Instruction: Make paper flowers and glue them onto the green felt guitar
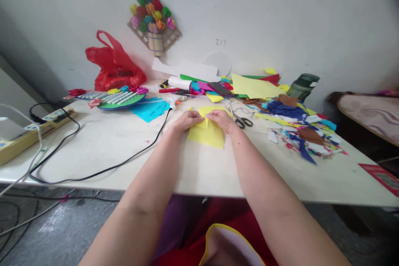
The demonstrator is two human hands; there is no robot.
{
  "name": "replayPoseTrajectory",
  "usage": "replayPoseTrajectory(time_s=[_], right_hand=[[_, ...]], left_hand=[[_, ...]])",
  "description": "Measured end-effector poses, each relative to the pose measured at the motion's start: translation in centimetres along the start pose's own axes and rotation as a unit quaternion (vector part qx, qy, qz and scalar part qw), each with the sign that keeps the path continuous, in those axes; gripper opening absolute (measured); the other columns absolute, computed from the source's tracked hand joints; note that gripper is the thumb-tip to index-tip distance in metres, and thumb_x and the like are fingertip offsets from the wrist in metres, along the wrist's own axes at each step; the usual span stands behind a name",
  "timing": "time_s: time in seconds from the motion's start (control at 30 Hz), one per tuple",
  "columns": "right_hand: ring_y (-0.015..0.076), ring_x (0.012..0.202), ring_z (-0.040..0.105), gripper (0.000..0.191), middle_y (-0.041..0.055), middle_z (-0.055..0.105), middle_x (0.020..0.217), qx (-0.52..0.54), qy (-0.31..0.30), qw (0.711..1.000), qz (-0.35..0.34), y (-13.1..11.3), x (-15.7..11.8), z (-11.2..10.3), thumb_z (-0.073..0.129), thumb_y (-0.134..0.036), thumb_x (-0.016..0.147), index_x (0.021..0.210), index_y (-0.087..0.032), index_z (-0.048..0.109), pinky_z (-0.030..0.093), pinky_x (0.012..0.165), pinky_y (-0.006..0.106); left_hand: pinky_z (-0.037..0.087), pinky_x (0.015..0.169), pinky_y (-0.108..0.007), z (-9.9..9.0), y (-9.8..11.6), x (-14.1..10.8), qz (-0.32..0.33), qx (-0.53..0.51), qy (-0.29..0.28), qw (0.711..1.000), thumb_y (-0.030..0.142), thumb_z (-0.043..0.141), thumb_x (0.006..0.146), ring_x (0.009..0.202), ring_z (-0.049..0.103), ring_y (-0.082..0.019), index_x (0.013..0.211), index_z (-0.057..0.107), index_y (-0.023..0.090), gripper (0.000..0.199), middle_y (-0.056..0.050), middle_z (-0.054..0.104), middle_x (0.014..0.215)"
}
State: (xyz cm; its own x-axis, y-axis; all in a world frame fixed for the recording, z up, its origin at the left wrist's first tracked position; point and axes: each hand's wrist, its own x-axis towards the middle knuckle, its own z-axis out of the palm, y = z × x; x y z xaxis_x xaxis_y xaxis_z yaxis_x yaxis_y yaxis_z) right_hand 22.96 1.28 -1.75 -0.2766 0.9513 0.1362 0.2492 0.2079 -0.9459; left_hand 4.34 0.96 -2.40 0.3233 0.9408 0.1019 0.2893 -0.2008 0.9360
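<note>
Yellow paper is held between both hands over the white table, with more yellow paper showing behind the fingers. My left hand pinches a piece of it from the left. From the right, my right hand grips it with thumb and fingers, close to the left fingertips. Black-handled scissors lie on the table just right of my right hand. A hot glue gun rests behind my left hand, its black cord running left.
A red plastic bag stands at the back left beside a green board with paper rolls. Coloured paper scraps pile up at the right, near a green bottle. A power strip sits at the left edge.
</note>
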Motion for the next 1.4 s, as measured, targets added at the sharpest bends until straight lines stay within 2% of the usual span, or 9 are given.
replayPoseTrajectory(time_s=[0.17,0.33,0.43,0.57,0.83,0.93,1.17,1.3,1.4], right_hand=[[0.0101,0.053,0.04,0.03,-0.0051,0.047,0.053,0.016,0.017,1.0,0.0,0.3,0.3,0.0,0.067,-0.045,0.057,0.059,-0.017,0.055,0.031,0.054,0.025],[0.0119,0.056,0.044,0.037,-0.0031,0.05,0.055,0.038,0.044,0.998,0.007,0.2,0.3,-0.1,0.061,-0.052,0.064,0.068,-0.016,0.063,0.034,0.054,0.026],[0.0118,0.054,0.043,0.039,-0.0036,0.049,0.052,0.024,0.025,0.999,0.022,0.0,0.2,-0.1,0.064,-0.055,0.062,0.065,-0.016,0.061,0.033,0.052,0.026],[0.0097,0.053,0.04,0.034,-0.005,0.048,0.053,-0.015,0.015,1.0,0.013,-0.1,0.1,-0.1,0.07,-0.047,0.055,0.062,-0.016,0.058,0.03,0.052,0.025],[0.0107,0.057,0.043,0.023,-0.0035,0.054,0.058,-0.009,0.011,1.0,-0.014,0.0,0.4,-0.1,0.063,-0.038,0.058,0.063,-0.016,0.06,0.033,0.057,0.025],[0.0107,0.057,0.043,0.023,-0.0037,0.052,0.058,0.002,0.001,1.0,-0.008,0.0,0.3,-0.2,0.062,-0.039,0.058,0.063,-0.016,0.059,0.032,0.057,0.025],[0.0078,0.049,0.028,0.033,-0.0078,0.031,0.049,-0.018,0.01,0.999,-0.025,-0.3,0.0,-0.2,0.059,-0.046,0.065,0.054,-0.019,0.044,0.022,0.05,0.025],[0.0082,0.05,0.03,0.034,-0.0073,0.032,0.05,-0.024,0.011,0.999,-0.029,-0.5,-0.1,-0.1,0.059,-0.048,0.065,0.055,-0.019,0.045,0.023,0.05,0.025],[0.0094,0.05,0.036,0.035,-0.006,0.039,0.051,-0.001,0.011,0.999,-0.031,-0.3,-0.1,-0.1,0.062,-0.05,0.065,0.056,-0.018,0.05,0.027,0.051,0.025]], left_hand=[[0.038,0.05,-0.022,0.1,-0.1,0.2,-0.001,0.007,-0.003,1.0,0.046,0.07,0.062,0.056,0.054,-0.011,0.074,0.064,0.015,0.034,0.0,0.062,0.065],[0.04,0.052,-0.022,0.1,0.0,0.1,-0.019,0.005,-0.004,1.0,0.046,0.07,0.061,0.058,0.055,-0.012,0.076,0.066,0.015,0.034,-0.001,0.064,0.066],[0.038,0.051,-0.021,0.2,0.3,-0.1,-0.018,0.012,0.008,1.0,0.045,0.07,0.061,0.056,0.053,-0.011,0.074,0.065,0.015,0.033,0.0,0.063,0.065],[0.035,0.048,-0.019,0.4,0.7,-0.2,-0.005,0.026,0.026,0.999,0.043,0.07,0.061,0.054,0.05,-0.009,0.071,0.063,0.015,0.03,0.001,0.059,0.061],[0.034,0.047,-0.02,0.5,0.9,-0.3,0.012,-0.001,0.016,1.0,0.045,0.069,0.062,0.052,0.05,-0.01,0.069,0.06,0.015,0.032,0.001,0.057,0.059],[0.031,0.044,-0.021,0.5,1.0,-0.5,-0.003,0.009,0.003,1.0,0.049,0.066,0.064,0.049,0.048,-0.01,0.066,0.059,0.015,0.035,0.001,0.054,0.056],[0.028,0.042,-0.02,0.5,1.0,-0.3,-0.012,0.042,0.024,0.999,0.048,0.069,0.061,0.046,0.041,-0.007,0.058,0.054,0.016,0.035,0.005,0.045,0.051],[0.032,0.045,-0.02,0.8,1.3,-0.5,-0.044,0.022,0.031,0.998,0.049,0.072,0.058,0.048,0.045,-0.008,0.066,0.061,0.016,0.035,0.004,0.051,0.054],[0.031,0.044,-0.02,0.9,1.4,-0.6,-0.042,0.018,0.039,0.998,0.048,0.073,0.056,0.047,0.043,-0.008,0.062,0.059,0.015,0.036,0.004,0.049,0.052]])
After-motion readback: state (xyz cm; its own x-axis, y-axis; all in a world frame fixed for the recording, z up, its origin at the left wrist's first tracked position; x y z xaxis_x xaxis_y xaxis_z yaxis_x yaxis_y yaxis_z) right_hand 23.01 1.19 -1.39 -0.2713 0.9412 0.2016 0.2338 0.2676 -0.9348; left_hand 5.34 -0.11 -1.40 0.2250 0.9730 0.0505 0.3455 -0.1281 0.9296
